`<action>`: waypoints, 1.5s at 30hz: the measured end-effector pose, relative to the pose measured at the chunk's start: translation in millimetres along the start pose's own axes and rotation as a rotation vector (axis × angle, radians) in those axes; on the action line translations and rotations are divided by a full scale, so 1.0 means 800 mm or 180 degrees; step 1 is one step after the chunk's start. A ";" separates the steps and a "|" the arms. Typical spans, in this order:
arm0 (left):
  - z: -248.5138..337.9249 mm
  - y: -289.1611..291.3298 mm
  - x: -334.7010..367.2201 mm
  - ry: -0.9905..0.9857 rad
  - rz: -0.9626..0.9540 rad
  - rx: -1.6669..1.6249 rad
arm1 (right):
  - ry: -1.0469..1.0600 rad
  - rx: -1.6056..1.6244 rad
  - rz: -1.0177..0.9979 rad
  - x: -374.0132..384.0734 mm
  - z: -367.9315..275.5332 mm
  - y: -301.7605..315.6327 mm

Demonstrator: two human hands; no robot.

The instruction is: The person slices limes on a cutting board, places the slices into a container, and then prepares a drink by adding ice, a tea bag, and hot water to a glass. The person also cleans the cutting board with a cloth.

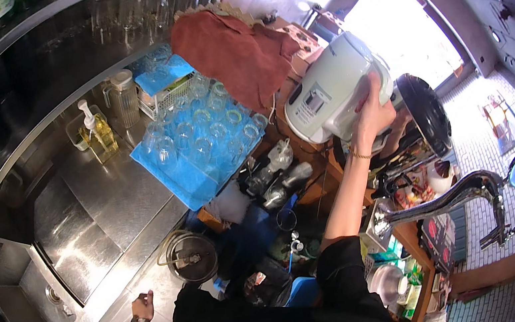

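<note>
My right hand (376, 108), with a thin bracelet at the wrist, reaches forward and grips the side of a pale green, rounded kettle-like appliance (321, 93). The appliance is tilted, with a label on its near side; some of my fingers are hidden. A large dark-lidded pot (424, 114) stands just right of that hand. My left hand (144, 306), wearing a wristwatch, hangs low above the floor by the steel counter's edge. Its fingers are curled in and nothing shows in them. A reddish-brown cloth (233, 50) lies left of the appliance.
Upturned glasses (202, 129) crowd a blue cloth (194, 183) on the steel counter (101, 192). A pump bottle (98, 132) and a glass pitcher (123, 100) stand behind. A chrome beer tap (451, 194) juts out at right. A round metal bin (192, 256) stands below the counter.
</note>
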State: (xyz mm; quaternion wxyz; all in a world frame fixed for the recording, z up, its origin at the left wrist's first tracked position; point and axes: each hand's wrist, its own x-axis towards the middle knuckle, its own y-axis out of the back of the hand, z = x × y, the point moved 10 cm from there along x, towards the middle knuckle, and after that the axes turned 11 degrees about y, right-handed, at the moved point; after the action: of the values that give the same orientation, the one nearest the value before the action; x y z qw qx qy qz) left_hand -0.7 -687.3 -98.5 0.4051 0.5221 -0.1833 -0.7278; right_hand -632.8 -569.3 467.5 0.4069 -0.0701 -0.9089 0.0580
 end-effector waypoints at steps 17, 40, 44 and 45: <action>0.200 -0.007 -0.022 -0.1737 -0.0326 0.0327 | -0.0163 0.1054 -0.0313 -0.043 -0.218 0.181; 0.162 -0.310 -0.450 -0.5806 -0.3158 0.1997 | -0.1023 -0.1988 0.1348 -0.542 -0.579 0.794; 0.174 -0.332 -0.555 -0.5352 -0.3551 0.2309 | -0.1074 -0.2380 0.1740 -0.586 -0.588 0.844; 0.178 -0.341 -0.575 -0.5312 -0.3719 0.2168 | -0.1162 -0.2410 0.1811 -0.590 -0.586 0.853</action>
State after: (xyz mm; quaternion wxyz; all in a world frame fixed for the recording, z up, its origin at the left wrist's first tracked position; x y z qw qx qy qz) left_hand -180.3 -185.3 49.3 -0.4257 -0.0476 -0.3173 -0.8461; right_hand 83.3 42.5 321.4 0.1556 -0.4462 -0.8674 -0.1557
